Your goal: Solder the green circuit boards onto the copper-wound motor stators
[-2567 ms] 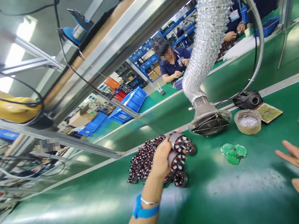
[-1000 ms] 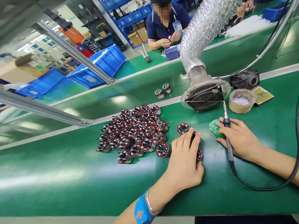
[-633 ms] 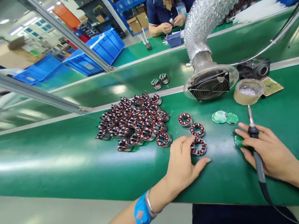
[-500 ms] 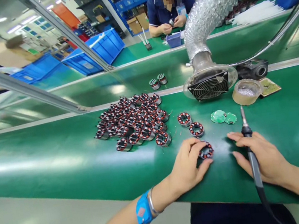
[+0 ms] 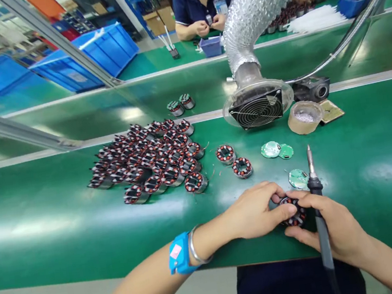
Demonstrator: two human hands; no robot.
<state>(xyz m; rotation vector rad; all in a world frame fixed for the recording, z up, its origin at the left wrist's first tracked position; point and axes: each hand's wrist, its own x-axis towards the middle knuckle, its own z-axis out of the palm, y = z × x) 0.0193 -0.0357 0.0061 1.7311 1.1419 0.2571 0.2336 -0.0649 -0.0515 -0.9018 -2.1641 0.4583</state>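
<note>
Close to the table's front edge, my left hand (image 5: pixel 255 214) grips a ring-shaped motor stator (image 5: pixel 295 218) with red-orange windings, thumb on its top and fingers partly hidden behind. My right hand (image 5: pixel 342 226) touches the same stator from the right with thumb and forefinger. It also holds a soldering iron (image 5: pixel 323 236), tip pointing up and away from the stator. Just beyond the right fingers lies a round green circuit board (image 5: pixel 298 178); two more boards (image 5: pixel 270 149) overlap farther back. Two loose stators (image 5: pixel 242 167) rest left of these.
Many stators (image 5: pixel 149 159) stand grouped at the left. A fume extractor fan (image 5: pixel 259 110) hangs over the back, beside a round tub (image 5: pixel 304 118) and a small sponge tray (image 5: pixel 331 111). Two board-topped stators (image 5: pixel 186 101) sit behind the ledge. A co-worker (image 5: pixel 204 5) works opposite.
My left hand has brought the stator right and nearer to me, and my right hand now touches it too. A third green board shows where my right fingers were. The view has shifted.
</note>
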